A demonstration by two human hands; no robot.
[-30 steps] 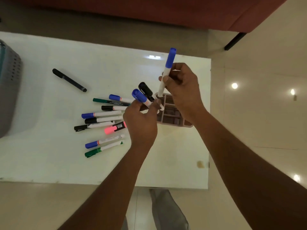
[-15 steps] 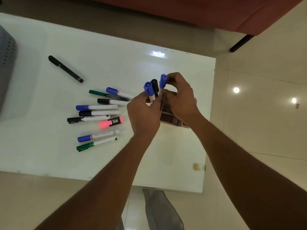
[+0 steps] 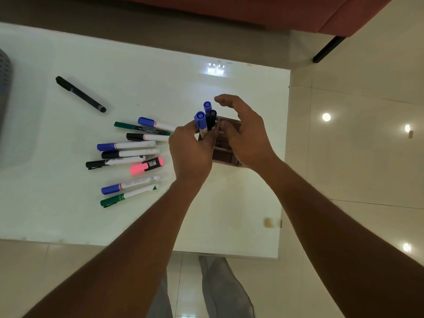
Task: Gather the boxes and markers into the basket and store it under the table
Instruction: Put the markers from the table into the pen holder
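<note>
Left of the fingers of the left hand [image 3: 190, 152], loose markers [image 3: 128, 154] lie fanned on the table [image 3: 160, 83], blocking a low sweep that way. Three upright markers [image 3: 207, 115] stand in the box [image 3: 226, 154] between both hands' fingertips, just beside those of the right hand [image 3: 245, 134]. Beyond those fingertips the tabletop lies open. A black pen [image 3: 80, 94] and the basket [image 3: 4, 92] sit far left.

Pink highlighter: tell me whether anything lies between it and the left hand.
Nothing visible does: only bare white table separates the pink highlighter from the left hand. That hand, though, is gripping upright markers, so it is not free.
</note>
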